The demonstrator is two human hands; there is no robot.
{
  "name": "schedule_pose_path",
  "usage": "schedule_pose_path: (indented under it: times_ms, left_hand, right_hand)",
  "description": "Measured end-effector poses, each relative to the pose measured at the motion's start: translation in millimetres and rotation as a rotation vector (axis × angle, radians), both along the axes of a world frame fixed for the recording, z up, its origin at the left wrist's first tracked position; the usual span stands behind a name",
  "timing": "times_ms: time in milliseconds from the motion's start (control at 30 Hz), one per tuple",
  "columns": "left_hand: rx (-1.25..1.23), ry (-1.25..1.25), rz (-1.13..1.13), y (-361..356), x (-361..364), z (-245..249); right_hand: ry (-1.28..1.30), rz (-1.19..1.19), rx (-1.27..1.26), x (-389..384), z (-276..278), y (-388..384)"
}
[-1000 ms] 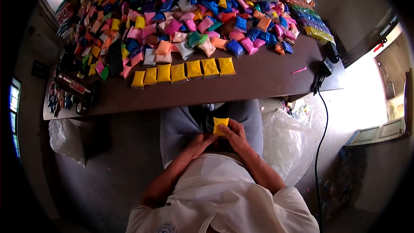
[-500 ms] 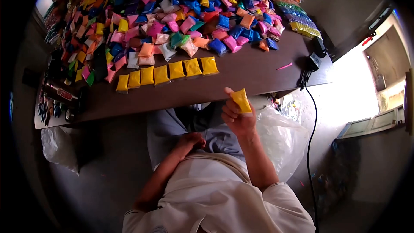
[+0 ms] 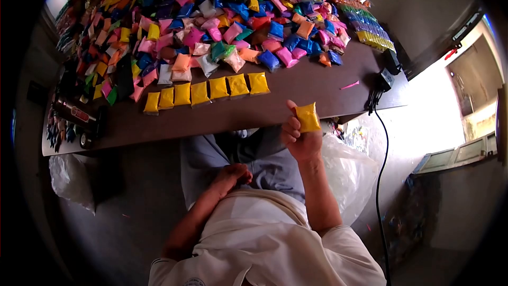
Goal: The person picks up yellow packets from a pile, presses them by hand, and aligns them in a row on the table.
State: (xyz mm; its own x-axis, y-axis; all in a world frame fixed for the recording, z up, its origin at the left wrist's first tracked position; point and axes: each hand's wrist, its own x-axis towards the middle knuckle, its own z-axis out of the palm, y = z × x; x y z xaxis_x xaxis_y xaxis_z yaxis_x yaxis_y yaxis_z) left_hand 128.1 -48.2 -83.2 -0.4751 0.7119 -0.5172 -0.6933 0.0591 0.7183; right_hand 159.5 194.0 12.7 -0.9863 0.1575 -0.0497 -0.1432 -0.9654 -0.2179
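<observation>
A yellow packet (image 3: 308, 117) is held up in my right hand (image 3: 302, 140), just beyond the table's front edge. My left hand (image 3: 233, 176) rests on my lap with its fingers curled; whether it holds anything is hidden. On the dark table (image 3: 227, 115) lies a row of several yellow packets (image 3: 200, 94), left of my right hand. Behind the row spreads a large heap of small packets (image 3: 211, 32) in many colours.
Sorted strips of packets (image 3: 365, 21) lie at the back right. Near the right edge are a black adapter (image 3: 387, 79) with a cable and a pink strip (image 3: 349, 85). A dark cylinder (image 3: 74, 112) lies at the left. Plastic bags (image 3: 346, 175) hang below.
My right hand has moved slightly right and up, and the yellow packet in it has turned its broad face towards the camera. My left hand stays on my lap.
</observation>
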Motion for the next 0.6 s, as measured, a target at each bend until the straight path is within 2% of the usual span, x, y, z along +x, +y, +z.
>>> schedule_pose_path:
  times_ms: [100, 167, 200, 267, 433, 500, 600]
  left_hand:
    - [-0.014, -0.004, -0.008, 0, -1, -1]
    - [0.011, -0.046, -0.009, -1, 0, -3]
    - [0.01, -0.046, -0.011, -1, 1, -2]
    - [-0.015, -0.053, 0.019, 2, -1, 2]
    - [0.039, -0.111, 0.033, -1, -1, -9]
    - [0.043, -0.124, 0.023, -1, -2, -11]
    - [0.013, -0.133, 0.033, -1, -3, -12]
  right_hand:
    - [-0.088, 0.014, 0.061, -19, 3, 22]
    - [-0.243, 0.047, 0.234, -41, -1, 44]
    - [-0.244, 0.045, 0.233, -48, 3, 50]
    - [-0.436, -0.139, 0.457, -62, 11, 60]
    - [-0.444, -0.093, 0.557, -53, 22, 66]
    - [-0.387, -0.092, 0.792, -55, 15, 69]
    - [-0.317, -0.099, 0.766, -57, 7, 73]
